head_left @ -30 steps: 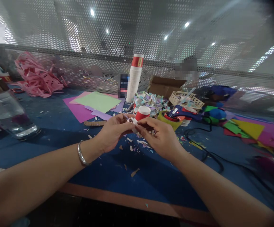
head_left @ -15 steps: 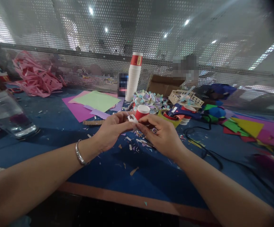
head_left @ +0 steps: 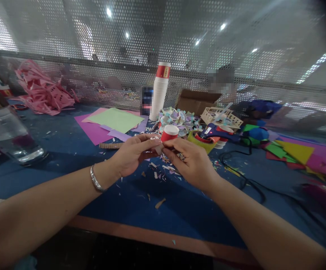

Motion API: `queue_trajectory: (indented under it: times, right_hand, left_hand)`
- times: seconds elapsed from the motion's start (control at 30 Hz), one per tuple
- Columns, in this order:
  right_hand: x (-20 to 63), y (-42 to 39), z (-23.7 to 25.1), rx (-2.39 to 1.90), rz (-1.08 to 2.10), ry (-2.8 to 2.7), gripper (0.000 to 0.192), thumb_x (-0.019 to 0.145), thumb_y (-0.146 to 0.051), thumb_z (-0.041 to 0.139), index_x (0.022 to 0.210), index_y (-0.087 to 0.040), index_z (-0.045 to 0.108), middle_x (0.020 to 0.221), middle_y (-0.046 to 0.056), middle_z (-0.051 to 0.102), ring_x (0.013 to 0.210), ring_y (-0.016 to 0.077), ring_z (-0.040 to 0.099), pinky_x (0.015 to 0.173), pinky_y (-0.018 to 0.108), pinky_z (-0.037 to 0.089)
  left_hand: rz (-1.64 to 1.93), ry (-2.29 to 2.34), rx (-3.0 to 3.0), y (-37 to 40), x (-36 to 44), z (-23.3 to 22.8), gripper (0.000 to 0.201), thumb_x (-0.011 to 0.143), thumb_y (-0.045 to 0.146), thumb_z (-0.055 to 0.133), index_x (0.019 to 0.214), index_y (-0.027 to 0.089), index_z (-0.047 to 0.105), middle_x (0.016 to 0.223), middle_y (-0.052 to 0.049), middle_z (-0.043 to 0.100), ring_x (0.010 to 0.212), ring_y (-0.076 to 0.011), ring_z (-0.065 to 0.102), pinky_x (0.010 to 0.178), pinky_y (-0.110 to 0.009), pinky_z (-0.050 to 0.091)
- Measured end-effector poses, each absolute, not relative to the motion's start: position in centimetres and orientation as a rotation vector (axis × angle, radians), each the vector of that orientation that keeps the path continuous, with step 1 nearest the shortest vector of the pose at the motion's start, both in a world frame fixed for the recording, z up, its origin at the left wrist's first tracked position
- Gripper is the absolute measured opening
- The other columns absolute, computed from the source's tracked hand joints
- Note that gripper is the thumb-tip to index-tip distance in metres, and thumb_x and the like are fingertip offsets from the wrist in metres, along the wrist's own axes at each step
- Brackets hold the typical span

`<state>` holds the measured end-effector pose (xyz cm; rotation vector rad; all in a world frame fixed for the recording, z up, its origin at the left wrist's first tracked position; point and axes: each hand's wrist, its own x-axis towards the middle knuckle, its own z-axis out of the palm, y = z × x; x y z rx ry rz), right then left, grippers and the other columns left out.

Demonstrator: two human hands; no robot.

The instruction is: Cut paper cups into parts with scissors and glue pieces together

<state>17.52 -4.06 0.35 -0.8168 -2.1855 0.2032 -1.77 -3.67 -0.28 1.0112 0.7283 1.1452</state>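
Note:
Between my fingertips, above the middle of the table, is a small white piece [head_left: 159,149] that looks like paper; its exact kind is hard to make out. My left hand [head_left: 136,152] pinches it from the left, thumb on top. From the right, the thumb and fingers of my right hand [head_left: 187,157] are closed on its other edge. Just behind the fingers a red and white paper cup [head_left: 169,132] shows, its lower part hidden by my right hand. Paper scraps [head_left: 160,174] lie scattered on the table below both hands.
A tall stack of paper cups [head_left: 159,92] stands behind. Colored paper sheets [head_left: 115,120] lie left of it, a glass jar [head_left: 16,138] farther left. To the right are paper cutouts [head_left: 177,118], yellow tape [head_left: 193,138], a black cable [head_left: 253,182] and a cardboard box [head_left: 198,101].
My left thumb has shifted over the white piece, covering more of it, and the slot-like dark opening in it no longer shows. Both hands stay in nearly the same place.

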Motion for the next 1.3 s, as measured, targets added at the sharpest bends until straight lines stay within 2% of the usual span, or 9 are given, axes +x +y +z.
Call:
queue_trajectory:
  times: [0.2,0.33,0.53,0.8,1.03,1.3]
  right_hand:
    - [17.5,-4.3,0.6,-0.848,0.290,-2.163,0.012,0.099,-0.024,0.058,0.104,-0.022,0.069,0.094,0.004,0.073,0.088,0.0190,0.067,0.078,0.032,0.051]
    - [17.6,-4.5,0.8,-0.866,0.372,-2.122,0.011,0.098,-0.024,0.060,0.101,-0.022,0.071,0.091,0.003,0.072,0.085,0.0173,0.066,0.077,0.031,0.051]
    - [17.4,-4.9,1.3,-0.881,0.498,-2.066,0.006,0.093,-0.022,0.064,0.094,-0.021,0.070,0.085,0.002,0.070,0.077,0.0153,0.064,0.071,0.029,0.051]
    - [17.7,-4.4,1.4,-0.922,0.583,-2.056,0.007,0.090,-0.023,0.066,0.090,-0.021,0.073,0.081,0.002,0.072,0.075,0.0158,0.064,0.065,0.027,0.050]
    - [17.7,-4.1,1.3,-0.932,0.629,-2.062,0.009,0.090,-0.023,0.066,0.087,-0.020,0.074,0.081,0.001,0.073,0.076,0.0160,0.064,0.066,0.028,0.048]
    - [17.9,-4.2,1.3,-0.970,0.614,-2.100,0.017,0.096,-0.027,0.060,0.094,-0.020,0.076,0.085,0.003,0.074,0.079,0.0181,0.066,0.070,0.031,0.049]
  left_hand:
    - [1.110,0.744,1.073,-3.8,-1.8,-0.2,0.020,0.079,0.034,0.079,0.072,0.017,0.072,0.074,-0.002,0.067,0.076,-0.0151,0.062,0.086,-0.035,0.052]
    - [1.067,0.738,1.075,-3.7,-2.0,-0.2,0.023,0.079,0.036,0.080,0.073,0.016,0.071,0.078,-0.003,0.067,0.078,-0.0155,0.063,0.088,-0.035,0.051]
    - [1.059,0.765,1.052,-3.8,-2.0,-0.1,0.028,0.078,0.035,0.082,0.092,0.013,0.073,0.087,-0.005,0.071,0.079,-0.0145,0.065,0.089,-0.035,0.052]
    - [1.176,0.842,1.141,-3.9,-1.8,-0.3,0.044,0.073,0.027,0.086,0.109,0.014,0.064,0.083,-0.003,0.073,0.079,-0.0169,0.070,0.084,-0.035,0.052]
    - [1.180,0.893,1.176,-3.9,-1.7,-0.5,0.041,0.070,0.027,0.087,0.101,0.016,0.063,0.077,-0.003,0.074,0.071,-0.0167,0.069,0.074,-0.032,0.052]
    - [1.183,0.912,1.126,-3.8,-1.5,-0.6,0.039,0.069,0.035,0.088,0.092,0.017,0.062,0.082,-0.002,0.069,0.074,-0.0153,0.066,0.081,-0.037,0.054]
